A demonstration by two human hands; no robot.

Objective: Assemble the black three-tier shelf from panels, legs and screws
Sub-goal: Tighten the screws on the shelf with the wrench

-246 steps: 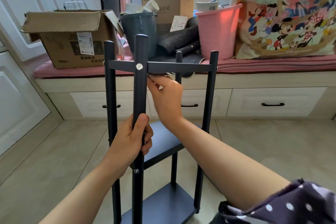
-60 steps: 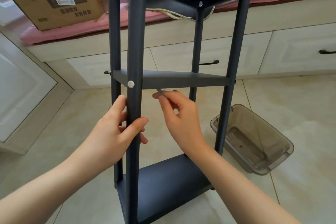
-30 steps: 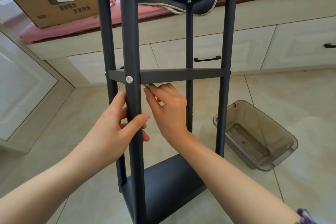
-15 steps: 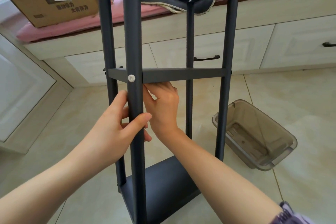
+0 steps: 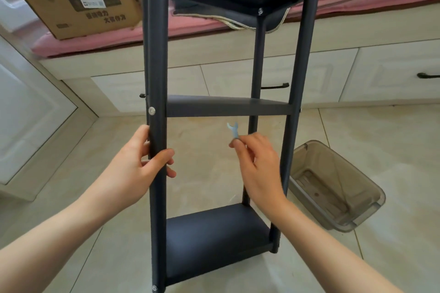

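We're looking down through the black shelf (image 5: 228,107), standing upright on the tiled floor (image 5: 381,140) with all three tiers in place, its long axis running straight up and down in front of us. Our left hand (image 5: 133,171) has its grip wrapped round the near front leg (image 5: 157,54), thumb on one side and fingers curling round the other, just below the silver screw head (image 5: 151,110) at the middle tier. Our right hand (image 5: 257,164) hangs in the open bay between the middle and bottom tiers, its grip pinching the shank of a small flat spanner (image 5: 233,130) between thumb and forefinger, open jaw end pointing up (and touching nothing at all). Here is the relation that matters: the spanner sits just below the underside of the middle panel (image 5: 228,107), roughly midway between the front legs, so any fastener at the left-hand corner lies up and to the left of it, and one at the right front leg (image 5: 295,78) lies up and to the right. Which corner comes next we cannot tell; we'd judge the right hand the nearer to either underside corner, with the left simply bracing. A clear plastic bin (image 5: 333,188) lies tilted on the floor just beyond the right leg, well clear of the reach.
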